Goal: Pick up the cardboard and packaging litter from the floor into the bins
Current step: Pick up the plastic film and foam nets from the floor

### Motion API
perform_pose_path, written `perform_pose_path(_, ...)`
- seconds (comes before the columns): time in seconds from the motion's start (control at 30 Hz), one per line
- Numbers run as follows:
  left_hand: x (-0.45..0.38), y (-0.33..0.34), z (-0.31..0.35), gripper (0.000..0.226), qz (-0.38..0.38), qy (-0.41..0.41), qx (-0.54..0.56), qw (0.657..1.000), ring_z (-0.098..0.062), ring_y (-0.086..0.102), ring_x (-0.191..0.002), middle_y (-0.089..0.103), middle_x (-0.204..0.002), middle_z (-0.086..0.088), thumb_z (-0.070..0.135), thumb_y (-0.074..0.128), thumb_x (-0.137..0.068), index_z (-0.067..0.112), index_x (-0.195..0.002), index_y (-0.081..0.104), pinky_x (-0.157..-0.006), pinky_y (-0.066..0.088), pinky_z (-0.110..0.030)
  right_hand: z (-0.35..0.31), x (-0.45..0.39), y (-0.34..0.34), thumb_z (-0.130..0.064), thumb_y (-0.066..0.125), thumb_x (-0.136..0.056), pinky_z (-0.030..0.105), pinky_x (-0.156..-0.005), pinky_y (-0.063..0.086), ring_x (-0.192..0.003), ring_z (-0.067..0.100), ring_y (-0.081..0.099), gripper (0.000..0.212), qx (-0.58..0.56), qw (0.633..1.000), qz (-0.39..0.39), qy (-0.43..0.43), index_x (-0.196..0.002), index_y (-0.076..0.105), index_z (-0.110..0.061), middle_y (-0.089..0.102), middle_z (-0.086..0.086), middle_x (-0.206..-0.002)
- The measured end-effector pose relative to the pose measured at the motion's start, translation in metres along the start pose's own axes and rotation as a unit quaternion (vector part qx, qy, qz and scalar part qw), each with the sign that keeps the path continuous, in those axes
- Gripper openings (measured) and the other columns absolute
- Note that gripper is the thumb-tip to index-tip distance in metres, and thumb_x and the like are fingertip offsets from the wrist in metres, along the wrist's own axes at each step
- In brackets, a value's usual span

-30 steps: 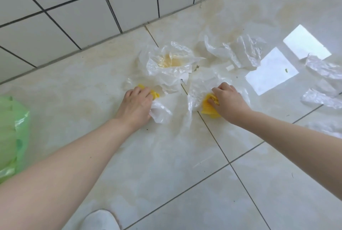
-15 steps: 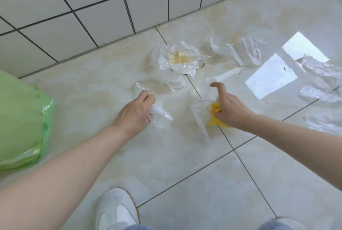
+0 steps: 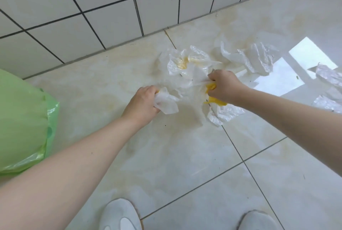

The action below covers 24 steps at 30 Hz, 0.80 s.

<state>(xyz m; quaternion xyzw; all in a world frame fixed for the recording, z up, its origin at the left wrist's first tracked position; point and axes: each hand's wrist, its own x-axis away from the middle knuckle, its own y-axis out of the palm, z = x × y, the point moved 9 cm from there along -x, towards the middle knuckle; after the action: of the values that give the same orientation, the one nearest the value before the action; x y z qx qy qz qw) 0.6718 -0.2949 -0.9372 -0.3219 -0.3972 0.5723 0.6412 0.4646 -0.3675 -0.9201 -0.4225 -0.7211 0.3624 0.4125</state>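
Down at floor level, the left hand (image 3: 143, 103) is gripping a crumpled clear wrapper (image 3: 166, 103), its fingers curled round the plastic so that the bunched end is sticking out towards the stained bag (image 3: 187, 63). That stained bag, a clear crumpled one with yellowish residue inside, is lying on the floor (image 3: 185, 155) close to the foot of the tiled wall (image 3: 111, 7), and it is serving as the landmark for the rest.

Just right of the stained bag, the right hand (image 3: 224, 86) is clenching a wad of yellow packaging (image 3: 212, 93) together with clear film, one strip of which is stretching from the fist up to the stained bag. A loose end of film (image 3: 224, 114) is trailing below this hand.

Farther right of the stained bag, another crumpled wrapper (image 3: 253, 59) is lying on the tiles, and beyond it more clear scraps (image 3: 328, 77) are sitting at the frame's right edge.

Far left of the stained bag, a green bin liner (image 3: 22, 122) is bulging into view. Nearer the person than the stained bag, two white shoes (image 3: 120, 215) are standing on the tiles.
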Motion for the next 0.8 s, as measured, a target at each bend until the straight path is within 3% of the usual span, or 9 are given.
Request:
perform_pose_path(0.07,-0.007,0.005,0.006,0.020,-0.019,0.023,-0.055,0.998,-0.027,0.044,-0.105,0.051,-0.109,-0.009,0.013,0.062,-0.081,0.006,-0.098,0.054,-0.071,0.033,-0.025,-0.004,-0.012,0.005,0.005,0.049,-0.075,0.032,-0.081,0.043,-0.100,0.030,0.048,0.026,0.054,0.997,-0.023,-0.046,-0.089,0.068,-0.006,0.047,0.009,-0.098)
perform_pose_path(0.13,-0.013,0.012,0.005,0.029,-0.047,0.036,-0.109,0.992,-0.026,0.038,-0.120,0.045,-0.127,-0.007,0.017,0.063,-0.082,0.005,-0.107,0.055,-0.084,0.041,-0.033,-0.006,-0.020,0.008,0.004,0.048,-0.078,0.036,-0.098,0.040,-0.114,0.031,0.045,0.043,0.090,0.993,-0.037,-0.074,-0.108,0.070,-0.016,0.043,0.008,-0.123)
perform_pose_path(0.23,-0.022,0.024,-0.003,0.042,-0.101,0.029,-0.143,0.984,-0.024,0.015,-0.142,0.025,-0.152,-0.004,0.022,0.060,-0.085,0.006,-0.123,0.051,-0.104,0.033,-0.038,-0.013,-0.032,0.013,0.001,0.047,-0.082,0.037,-0.101,0.039,-0.120,0.031,0.043,0.047,0.138,0.982,-0.048,-0.118,-0.114,0.069,-0.025,0.029,0.001,-0.147)
perform_pose_path(0.33,-0.028,0.033,-0.011,0.042,-0.132,0.015,-0.135,0.982,-0.025,0.010,-0.146,0.017,-0.157,-0.003,0.020,0.056,-0.087,0.007,-0.126,0.047,-0.113,0.024,-0.038,-0.017,-0.043,0.022,0.000,0.044,-0.083,0.034,-0.101,0.039,-0.122,0.029,0.042,0.050,0.169,0.974,-0.071,-0.130,-0.121,0.064,-0.026,0.023,-0.005,-0.155)
perform_pose_path(0.43,-0.033,0.033,-0.012,0.039,-0.114,0.013,-0.131,0.985,-0.027,0.032,-0.134,0.035,-0.146,-0.005,0.016,0.057,-0.085,0.006,-0.122,0.049,-0.103,0.031,-0.034,-0.015,-0.051,0.023,0.001,0.042,-0.084,0.036,-0.099,0.042,-0.120,0.027,0.044,0.052,0.146,0.981,-0.073,-0.108,-0.129,0.056,-0.021,0.041,-0.004,-0.145)
perform_pose_path(0.57,-0.034,0.022,-0.012,0.024,-0.071,0.009,-0.162,0.984,-0.029,0.045,-0.108,0.051,-0.114,-0.009,0.010,0.051,-0.084,0.009,-0.108,0.052,-0.077,0.032,-0.030,-0.016,-0.055,-0.001,0.004,0.046,-0.078,0.034,-0.088,0.047,-0.110,0.029,0.053,0.047,0.059,0.993,0.004,-0.099,-0.118,0.064,-0.014,0.058,0.007,-0.123)
perform_pose_path(0.7,-0.024,0.013,-0.017,0.020,-0.068,0.002,-0.136,0.988,-0.032,0.050,-0.100,0.054,-0.105,-0.013,0.003,0.050,-0.083,0.007,-0.102,0.051,-0.071,0.034,-0.034,-0.019,-0.056,-0.030,0.001,0.054,-0.076,0.033,-0.073,0.043,-0.089,0.032,0.055,0.024,0.022,0.991,0.094,-0.087,-0.098,0.064,-0.003,0.056,0.011,-0.099)
perform_pose_path(0.77,-0.016,0.006,-0.021,0.018,-0.066,-0.009,-0.104,0.992,-0.034,0.054,-0.094,0.054,-0.101,-0.014,0.001,0.050,-0.082,0.006,-0.099,0.050,-0.071,0.040,-0.039,-0.024,-0.052,-0.037,-0.001,0.057,-0.076,0.030,-0.065,0.033,-0.077,0.028,0.047,0.010,0.004,0.989,0.115,-0.088,-0.084,0.056,-0.007,0.048,0.008,-0.088)
perform_pose_path(0.8,-0.012,0.002,-0.023,0.016,-0.065,-0.015,-0.087,0.994,-0.035,0.055,-0.091,0.054,-0.099,-0.015,0.000,0.050,-0.082,0.006,-0.097,0.049,-0.070,0.042,-0.040,-0.028,-0.049,-0.039,-0.001,0.057,-0.076,0.028,-0.063,0.029,-0.074,0.026,0.043,0.012,-0.007,0.989,0.119,-0.089,-0.079,0.051,-0.011,0.046,0.007,-0.085)
